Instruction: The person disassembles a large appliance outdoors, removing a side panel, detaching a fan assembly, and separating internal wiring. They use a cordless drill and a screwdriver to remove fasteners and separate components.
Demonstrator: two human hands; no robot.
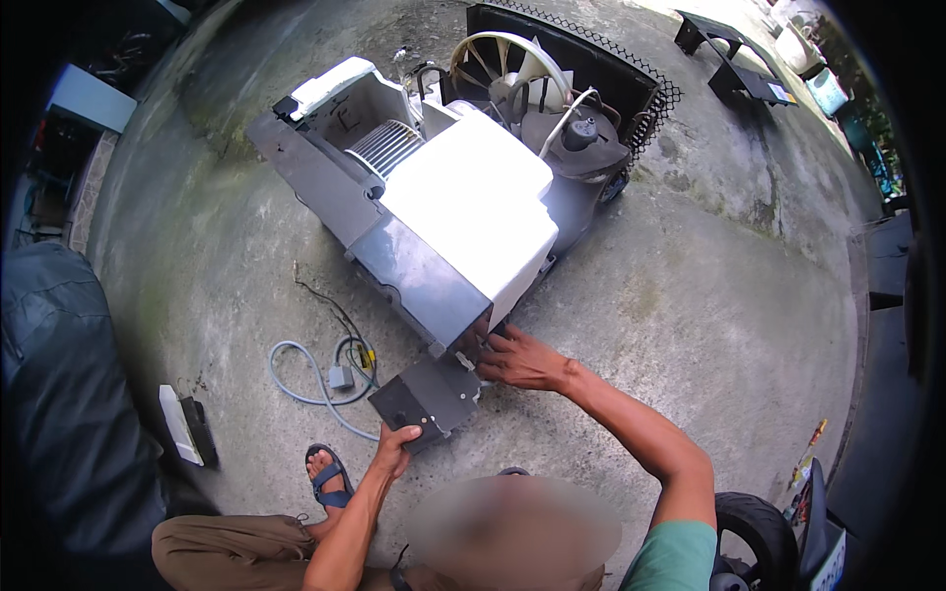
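An opened air conditioner unit (pixel 414 271), with a white foam cover (pixel 473 187) and a dark metal base, stands tilted across the ground ahead of me. My left hand (pixel 396 445) grips the lower edge of a dark grey metal box (pixel 431 397), thumb on top. That box sits at the unit's near corner. At the same corner, my right hand (pixel 522 361) has its fingers bent in between box and unit. Their tips are partly hidden, so what they pinch does not show. A grey power cord (pixel 315 369) with a plug (pixel 341 378) runs from beside the box.
The unit's far end bears a blower wheel (pixel 386 150), a pale fan (pixel 512 74) and a black compressor (pixel 579 138). A black frame (pixel 734 59) lies at far right. A dark covered shape (pixel 69 394) stands left, a motorbike wheel (pixel 757 537) near right. My sandalled foot (pixel 328 480) rests on the concrete.
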